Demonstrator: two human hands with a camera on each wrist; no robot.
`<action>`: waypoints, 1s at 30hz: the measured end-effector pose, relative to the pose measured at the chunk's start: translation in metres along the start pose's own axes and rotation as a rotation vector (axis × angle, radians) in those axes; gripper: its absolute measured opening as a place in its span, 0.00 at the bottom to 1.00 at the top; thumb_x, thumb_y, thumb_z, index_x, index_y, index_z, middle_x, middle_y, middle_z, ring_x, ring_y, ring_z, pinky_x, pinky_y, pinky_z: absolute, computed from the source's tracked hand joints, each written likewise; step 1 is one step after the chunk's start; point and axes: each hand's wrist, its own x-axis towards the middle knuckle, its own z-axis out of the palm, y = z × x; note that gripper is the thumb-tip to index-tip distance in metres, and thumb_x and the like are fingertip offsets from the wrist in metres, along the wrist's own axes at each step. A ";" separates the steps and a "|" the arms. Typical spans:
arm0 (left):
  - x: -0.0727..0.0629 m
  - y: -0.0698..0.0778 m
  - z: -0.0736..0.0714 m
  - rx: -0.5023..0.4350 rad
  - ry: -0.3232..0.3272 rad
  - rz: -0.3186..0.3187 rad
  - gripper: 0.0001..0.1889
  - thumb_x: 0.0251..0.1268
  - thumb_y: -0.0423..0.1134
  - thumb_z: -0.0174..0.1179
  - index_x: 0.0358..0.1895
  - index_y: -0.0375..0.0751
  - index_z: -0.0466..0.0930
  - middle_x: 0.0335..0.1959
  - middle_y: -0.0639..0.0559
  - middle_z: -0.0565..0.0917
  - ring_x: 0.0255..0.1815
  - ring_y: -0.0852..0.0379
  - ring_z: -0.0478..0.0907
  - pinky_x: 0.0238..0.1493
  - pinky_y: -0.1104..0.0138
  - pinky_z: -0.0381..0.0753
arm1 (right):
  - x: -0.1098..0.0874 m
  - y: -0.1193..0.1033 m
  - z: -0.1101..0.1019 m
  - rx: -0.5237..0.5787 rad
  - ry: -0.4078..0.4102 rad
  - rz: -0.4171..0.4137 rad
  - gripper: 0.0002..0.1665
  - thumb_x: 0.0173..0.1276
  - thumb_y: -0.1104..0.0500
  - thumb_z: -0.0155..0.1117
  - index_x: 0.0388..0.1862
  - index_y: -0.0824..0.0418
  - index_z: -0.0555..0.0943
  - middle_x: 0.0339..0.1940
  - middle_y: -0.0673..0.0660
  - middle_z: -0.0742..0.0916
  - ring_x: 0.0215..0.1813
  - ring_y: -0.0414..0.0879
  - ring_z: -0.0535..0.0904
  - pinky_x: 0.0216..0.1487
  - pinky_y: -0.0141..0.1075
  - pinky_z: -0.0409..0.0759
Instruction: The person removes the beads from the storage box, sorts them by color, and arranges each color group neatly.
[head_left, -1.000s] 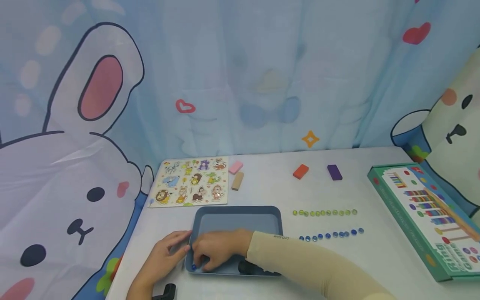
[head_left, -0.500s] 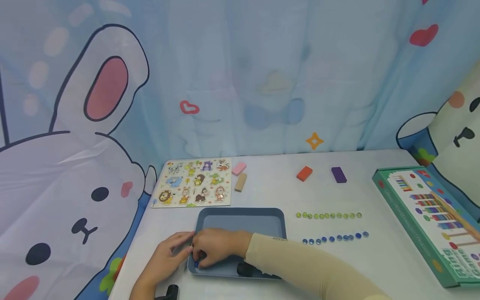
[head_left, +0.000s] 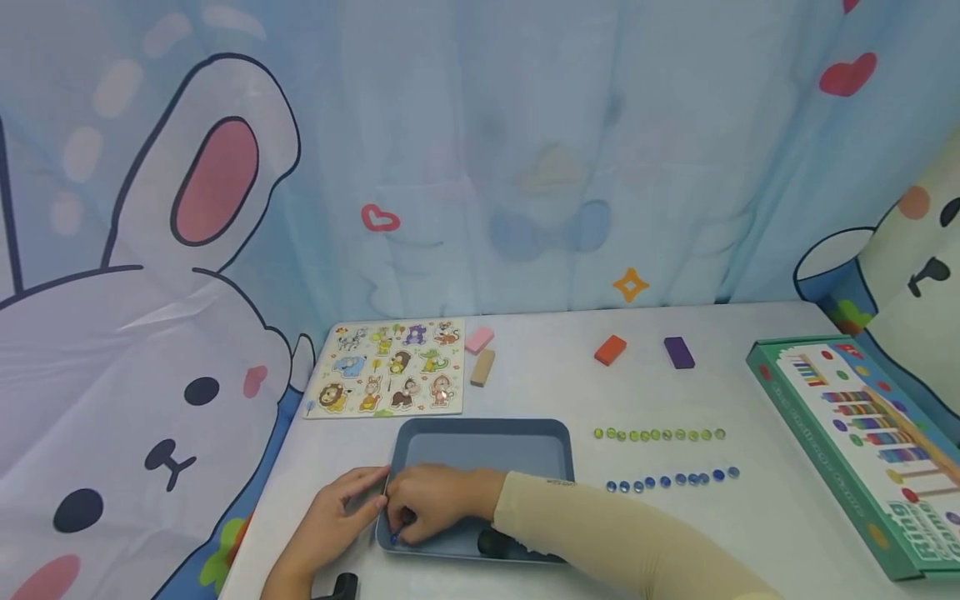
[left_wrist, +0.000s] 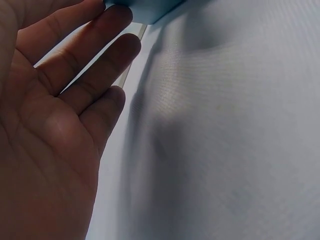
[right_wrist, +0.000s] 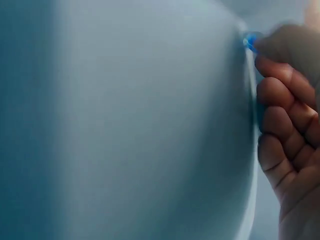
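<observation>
A blue-grey tray (head_left: pixel 487 446) lies on the white table. Over its near left corner is my right hand (head_left: pixel 433 502), fingers curled, pinching a small blue glass bead (head_left: pixel 395 538) between thumb and forefinger. In the right wrist view the bead (right_wrist: pixel 251 42) shows at the fingertips, close to the tray's edge. My left hand (head_left: pixel 330 521) touches the outside of the tray's left rim with its fingertips. The left wrist view shows its fingers (left_wrist: pixel 95 70) fairly straight and holding nothing. The right forearm covers the near right part of the tray.
Right of the tray run a row of yellow-green beads (head_left: pixel 657 435) and one of blue beads (head_left: pixel 666 482). Behind lie an animal puzzle board (head_left: pixel 390 367) and pink (head_left: pixel 479 338), tan (head_left: pixel 482 367), orange (head_left: pixel 611 350) and purple (head_left: pixel 678 352) blocks. A green-edged box (head_left: pixel 855 450) stands right.
My right fingertips have shifted slightly toward the near left corner and now pinch the blue bead that lay there. The left hand stays at the rim. The head view has shifted a little.
</observation>
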 end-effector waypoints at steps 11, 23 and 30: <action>0.001 -0.008 0.008 -0.027 -0.005 0.030 0.23 0.70 0.45 0.70 0.66 0.48 0.83 0.63 0.57 0.86 0.68 0.57 0.80 0.71 0.72 0.77 | -0.003 0.004 0.010 -0.047 -0.032 -0.008 0.06 0.66 0.48 0.77 0.38 0.46 0.91 0.35 0.38 0.85 0.36 0.23 0.73 0.37 0.11 0.70; 0.000 -0.004 0.002 0.004 -0.012 -0.050 0.24 0.69 0.46 0.71 0.67 0.53 0.83 0.64 0.60 0.85 0.71 0.52 0.78 0.74 0.63 0.78 | -0.079 0.016 -0.071 0.123 0.306 0.140 0.06 0.66 0.53 0.76 0.40 0.51 0.91 0.36 0.49 0.87 0.40 0.41 0.82 0.43 0.23 0.82; 0.001 -0.002 0.000 0.035 -0.003 0.001 0.24 0.69 0.44 0.71 0.67 0.50 0.83 0.63 0.59 0.86 0.69 0.55 0.79 0.72 0.68 0.79 | -0.161 0.018 -0.098 0.095 0.518 0.376 0.06 0.63 0.54 0.79 0.39 0.50 0.91 0.35 0.46 0.86 0.41 0.44 0.83 0.44 0.32 0.88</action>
